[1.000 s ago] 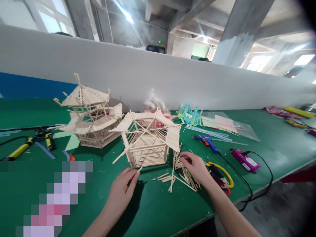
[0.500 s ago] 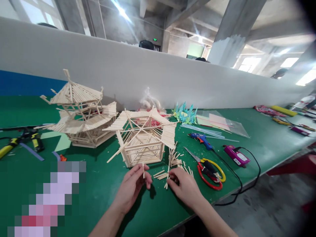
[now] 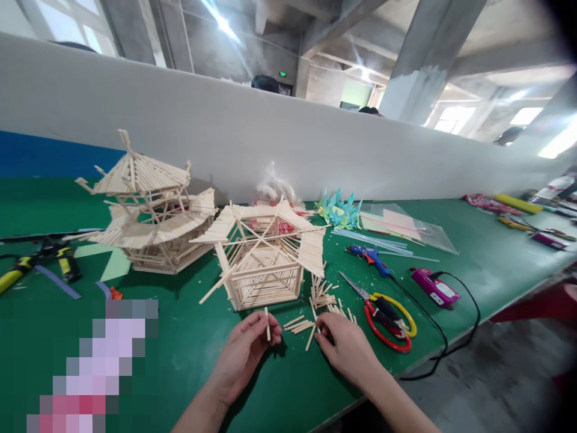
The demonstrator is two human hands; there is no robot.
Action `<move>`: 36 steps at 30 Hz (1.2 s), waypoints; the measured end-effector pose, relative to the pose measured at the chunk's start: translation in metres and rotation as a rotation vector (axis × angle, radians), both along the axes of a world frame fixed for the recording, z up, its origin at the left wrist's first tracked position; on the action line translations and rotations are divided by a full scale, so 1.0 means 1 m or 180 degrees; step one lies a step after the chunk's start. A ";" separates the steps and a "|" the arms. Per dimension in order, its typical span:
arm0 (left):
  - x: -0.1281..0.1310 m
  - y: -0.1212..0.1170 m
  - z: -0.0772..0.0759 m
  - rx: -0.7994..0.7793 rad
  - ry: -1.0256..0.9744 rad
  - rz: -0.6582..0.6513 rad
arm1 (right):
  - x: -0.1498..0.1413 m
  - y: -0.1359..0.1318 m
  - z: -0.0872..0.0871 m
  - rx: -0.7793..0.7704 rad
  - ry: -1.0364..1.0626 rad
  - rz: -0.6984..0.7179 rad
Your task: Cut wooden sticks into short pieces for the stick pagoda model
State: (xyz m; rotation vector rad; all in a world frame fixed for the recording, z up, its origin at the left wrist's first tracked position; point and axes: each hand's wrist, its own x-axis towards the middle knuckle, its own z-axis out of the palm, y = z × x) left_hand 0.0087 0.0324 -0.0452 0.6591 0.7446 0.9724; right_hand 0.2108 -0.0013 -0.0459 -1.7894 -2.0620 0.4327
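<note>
My left hand [image 3: 249,344] pinches a short wooden stick [image 3: 267,325] upright between thumb and fingers. To its right, my right hand [image 3: 340,343] is closed at the thumb and fingertips on another wooden stick [image 3: 314,311], whose lower end the fingers hide. Several loose cut sticks [image 3: 301,326] lie between the hands, and a bigger pile [image 3: 322,293] spreads just beyond the right one. Behind both hands stands a six-sided stick frame [image 3: 265,288] with slatted eaves and an open top.
A two-tiered stick pagoda [image 3: 155,231] stands at the left. Red-and-yellow-handled scissors [image 3: 387,325], a blue glue gun [image 3: 372,258] and a purple corded box [image 3: 436,287] lie to the right. Clear glue sticks [image 3: 374,239] and a blue paper model [image 3: 339,207] sit farther back.
The view has shifted slightly, moving the table things a little down and right. Both hands appear a bit farther right. One loose stick beside my right fingertips now lies at a different angle.
</note>
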 end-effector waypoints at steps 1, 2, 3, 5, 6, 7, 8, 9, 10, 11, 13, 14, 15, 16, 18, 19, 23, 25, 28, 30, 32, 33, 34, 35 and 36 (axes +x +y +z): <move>0.000 0.000 -0.001 -0.0009 0.0000 0.0048 | 0.000 0.000 0.000 -0.0009 -0.0032 -0.0011; 0.000 0.000 -0.002 -0.0014 -0.0002 0.0093 | 0.000 0.000 0.001 -0.0015 -0.0063 -0.0017; 0.000 0.001 -0.003 -0.0013 -0.0007 0.0130 | 0.000 0.001 0.001 -0.0020 -0.0089 -0.0016; -0.001 0.002 -0.005 -0.0001 -0.0021 0.0150 | 0.001 0.002 0.003 -0.0035 -0.0146 -0.0007; -0.001 0.003 -0.006 0.0008 -0.0030 0.0148 | 0.002 0.003 0.004 -0.0042 -0.0178 -0.0008; -0.001 0.003 -0.006 0.0016 -0.0039 0.0145 | 0.003 0.004 0.004 -0.0050 -0.0213 -0.0020; -0.001 0.003 -0.007 0.0022 -0.0050 0.0146 | 0.003 0.004 0.004 -0.0055 -0.0249 -0.0042; -0.001 0.003 -0.007 0.0023 -0.0058 0.0157 | 0.004 0.005 0.004 -0.0057 -0.0287 -0.0069; -0.001 0.003 -0.007 0.0023 -0.0065 0.0169 | 0.004 0.005 0.004 -0.0055 -0.0322 -0.0098; -0.001 0.002 -0.007 0.0023 -0.0070 0.0180 | 0.004 0.005 0.004 -0.0050 -0.0352 -0.0126; -0.001 0.001 -0.007 0.0031 -0.0075 0.0191 | 0.003 0.006 0.005 -0.0034 -0.0393 -0.0152; -0.001 0.001 -0.007 0.0039 -0.0077 0.0194 | 0.003 0.006 0.005 -0.0027 -0.0399 -0.0143; -0.001 0.001 -0.008 0.0044 -0.0076 0.0192 | 0.003 0.006 0.007 -0.0023 -0.0396 -0.0117; 0.000 0.001 -0.008 0.0048 -0.0076 0.0189 | 0.003 0.006 0.008 -0.0020 -0.0385 -0.0084; 0.000 0.002 -0.009 0.0045 -0.0077 0.0182 | 0.007 0.009 0.012 0.0005 -0.0355 -0.0049; 0.000 0.003 -0.009 0.0035 -0.0078 0.0181 | 0.010 0.011 0.015 0.0035 -0.0344 -0.0071; 0.000 0.002 -0.009 0.0003 -0.0094 0.0175 | 0.029 0.026 0.021 0.0231 -0.0369 -0.0372; 0.000 0.001 -0.008 0.0004 -0.0106 0.0165 | 0.037 0.033 0.021 0.0275 -0.0408 -0.0428; -0.001 0.000 -0.008 0.0009 -0.0120 0.0169 | 0.038 0.041 0.020 0.0250 -0.0473 -0.0256; -0.001 -0.001 -0.008 0.0010 -0.0122 0.0184 | 0.035 0.044 0.019 0.0235 -0.0537 -0.0118; -0.001 -0.001 -0.008 0.0002 -0.0116 0.0203 | 0.032 0.046 0.018 0.0228 -0.0623 -0.0032; -0.001 -0.001 -0.007 -0.0003 -0.0112 0.0213 | 0.031 0.048 0.018 0.0221 -0.0673 0.0001; -0.001 0.000 -0.007 -0.0008 -0.0107 0.0220 | 0.030 0.050 0.017 0.0208 -0.0725 0.0035; -0.001 0.000 -0.007 -0.0010 -0.0102 0.0229 | 0.029 0.052 0.017 0.0189 -0.0781 0.0074; -0.001 0.000 -0.006 -0.0007 -0.0098 0.0236 | 0.028 0.055 0.017 0.0167 -0.0841 0.0122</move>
